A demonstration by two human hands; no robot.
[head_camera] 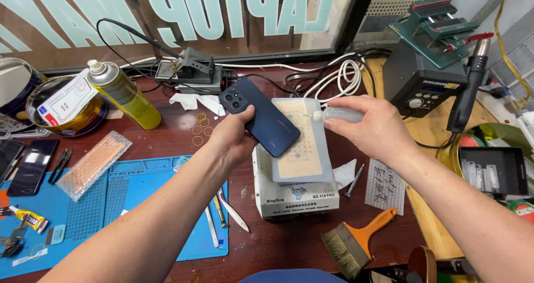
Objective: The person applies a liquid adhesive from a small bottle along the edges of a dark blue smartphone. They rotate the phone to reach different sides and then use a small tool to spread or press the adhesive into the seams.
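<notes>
My left hand (231, 138) grips a dark blue smartphone (261, 116) by its lower edge, back side up, camera cluster toward the far left. The phone hovers tilted over a white heating-plate machine (295, 197) with a pale silicone pad (303, 149) on top. My right hand (375, 127) holds a small clear squeeze bottle (336, 114) on its side, its thin nozzle pointing left toward the phone's right edge, just short of touching it.
A blue work mat (128, 205) lies at left with tweezers and pry tools (225, 210). A yellow spray can (125, 94), soldering stand (192, 66), hot-air station (420, 80), orange-handled brush (356, 241), spare phones (30, 166) and white cables (342, 74) surround the machine.
</notes>
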